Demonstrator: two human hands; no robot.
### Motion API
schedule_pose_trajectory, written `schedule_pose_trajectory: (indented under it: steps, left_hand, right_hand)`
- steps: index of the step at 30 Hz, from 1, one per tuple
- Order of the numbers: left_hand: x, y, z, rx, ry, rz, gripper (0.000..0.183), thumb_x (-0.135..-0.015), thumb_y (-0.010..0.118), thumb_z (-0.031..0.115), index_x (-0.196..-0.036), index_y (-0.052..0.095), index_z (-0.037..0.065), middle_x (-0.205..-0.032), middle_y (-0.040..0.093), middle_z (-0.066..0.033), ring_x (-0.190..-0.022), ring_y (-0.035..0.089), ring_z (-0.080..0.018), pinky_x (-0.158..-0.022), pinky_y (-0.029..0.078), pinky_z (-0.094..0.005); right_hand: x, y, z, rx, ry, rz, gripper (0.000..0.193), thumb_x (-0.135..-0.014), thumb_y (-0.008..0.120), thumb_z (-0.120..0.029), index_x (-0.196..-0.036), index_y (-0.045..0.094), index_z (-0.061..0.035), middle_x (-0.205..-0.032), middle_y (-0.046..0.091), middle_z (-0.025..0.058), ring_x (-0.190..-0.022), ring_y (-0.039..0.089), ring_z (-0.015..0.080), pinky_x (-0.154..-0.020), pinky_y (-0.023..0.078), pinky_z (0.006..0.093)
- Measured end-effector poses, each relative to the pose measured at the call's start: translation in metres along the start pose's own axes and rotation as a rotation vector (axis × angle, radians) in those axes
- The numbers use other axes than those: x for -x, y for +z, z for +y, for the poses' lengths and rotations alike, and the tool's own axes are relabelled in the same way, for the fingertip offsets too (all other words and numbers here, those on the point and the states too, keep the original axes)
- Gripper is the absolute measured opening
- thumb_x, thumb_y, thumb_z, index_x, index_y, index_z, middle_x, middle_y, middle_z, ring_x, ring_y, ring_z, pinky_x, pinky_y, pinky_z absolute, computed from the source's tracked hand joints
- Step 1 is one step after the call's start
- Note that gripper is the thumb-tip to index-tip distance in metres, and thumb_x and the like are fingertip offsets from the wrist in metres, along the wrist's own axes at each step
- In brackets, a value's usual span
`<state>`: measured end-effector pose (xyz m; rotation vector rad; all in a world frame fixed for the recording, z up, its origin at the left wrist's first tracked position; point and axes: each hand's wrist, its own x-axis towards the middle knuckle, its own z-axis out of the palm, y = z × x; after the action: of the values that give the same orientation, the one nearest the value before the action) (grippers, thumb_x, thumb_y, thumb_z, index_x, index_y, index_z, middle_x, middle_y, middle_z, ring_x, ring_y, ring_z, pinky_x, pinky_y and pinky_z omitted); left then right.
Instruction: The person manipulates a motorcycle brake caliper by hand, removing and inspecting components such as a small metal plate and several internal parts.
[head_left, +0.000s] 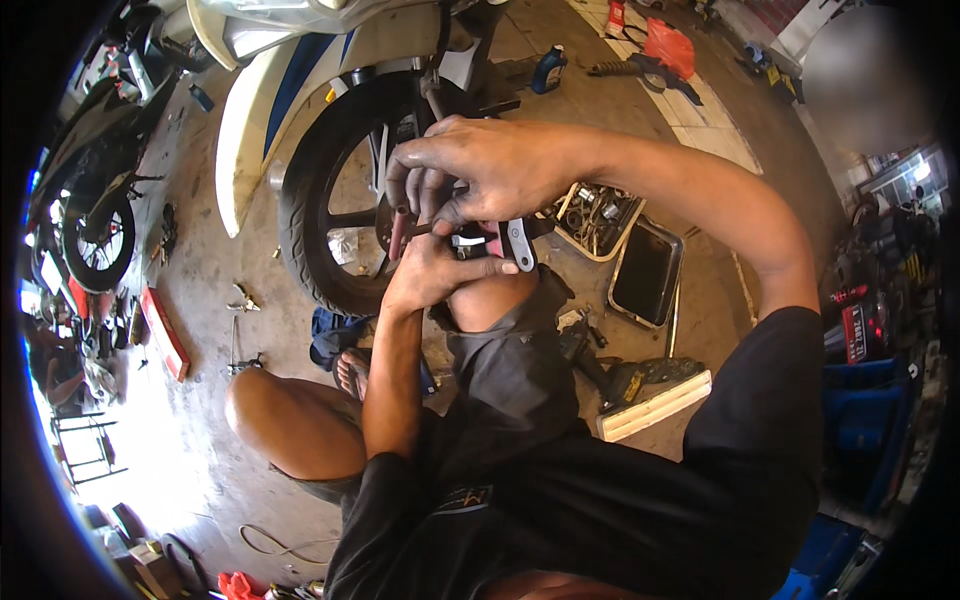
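Note:
Above my raised right knee, both hands meet in front of a motorcycle wheel [300,215]. My left hand [430,270] is closed around a grey metal part with a hole near its rounded end [517,245], its thumb lying along the lower edge. Something pinkish shows beside that part, mostly covered. Just above, my right hand [480,170] bends down with curled fingers at a thin dark rod. A short pinkish-red bar [398,232] hangs below those fingertips; whether it belongs to the rod I cannot tell. My palms hide the rest.
A tool tray [600,220] and a black tray [648,272] lie to the right, with a cordless drill [605,378] and a pale block [655,405] nearer. Beyond stand a blue bottle [548,72] and a shock absorber [622,69]. A red box [165,335] lies left, near another motorcycle [95,240].

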<state>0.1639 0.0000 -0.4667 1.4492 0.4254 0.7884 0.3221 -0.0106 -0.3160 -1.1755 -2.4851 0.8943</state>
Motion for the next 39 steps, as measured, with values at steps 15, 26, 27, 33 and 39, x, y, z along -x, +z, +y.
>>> schedule_pose_trajectory:
  steps: [15,26,27,33,39]
  left_hand:
    - [-0.008,0.002,0.006,-0.027,-0.060,-0.107,0.063,-0.061,0.088,-0.003,-0.114,0.054,-0.002,-0.104,0.064,-0.0087,-0.098,0.063,-0.0184,-0.088,0.053,-0.0344]
    - [-0.002,-0.001,0.019,-0.070,-0.174,-0.113,0.081,-0.058,0.094,0.021,-0.122,0.053,-0.007,-0.118,0.060,-0.0147,-0.111,0.057,-0.0221,-0.097,0.046,-0.0360]
    - [0.002,-0.002,0.011,-0.038,-0.131,-0.093,0.086,-0.058,0.094,0.020,-0.126,0.049,-0.007,-0.121,0.058,-0.0148,-0.113,0.055,-0.0225,-0.099,0.045,-0.0362]
    - [-0.011,0.006,0.016,-0.133,0.201,-0.052,0.114,-0.053,0.094,0.024,-0.142,0.028,0.000,-0.138,0.038,-0.0158,-0.128,0.039,-0.0272,-0.109,0.034,-0.0405]
    - [-0.011,0.002,0.007,0.041,0.253,0.026,0.118,-0.048,0.094,0.028,-0.142,0.029,0.001,-0.138,0.038,-0.0148,-0.127,0.040,-0.0279,-0.109,0.033,-0.0400]
  right_hand:
    - [0.005,-0.007,-0.002,0.172,0.037,0.027,0.061,-0.074,0.075,-0.017,-0.127,0.051,0.0037,-0.114,0.063,0.0197,-0.116,0.052,0.0344,-0.098,0.042,0.0405]
    - [0.005,-0.014,-0.023,0.356,-0.026,-0.026,0.055,-0.082,0.070,-0.024,-0.130,0.052,-0.0013,-0.123,0.060,0.0167,-0.115,0.055,0.0294,-0.098,0.046,0.0365]
    - [0.004,-0.016,-0.026,0.281,-0.005,-0.047,0.055,-0.083,0.070,-0.023,-0.130,0.052,-0.0010,-0.121,0.061,0.0164,-0.111,0.058,0.0286,-0.096,0.047,0.0360]
    - [0.035,-0.041,-0.021,-0.561,-0.187,0.332,0.033,-0.095,0.060,-0.015,-0.124,0.054,-0.0003,-0.100,0.063,0.0054,-0.077,0.063,0.0126,-0.066,0.050,0.0257]
    - [0.093,-0.014,0.023,-0.931,-0.206,0.712,0.048,-0.096,0.057,-0.025,-0.135,0.043,-0.0005,-0.096,0.053,0.0032,-0.073,0.056,0.0121,-0.069,0.047,0.0292]
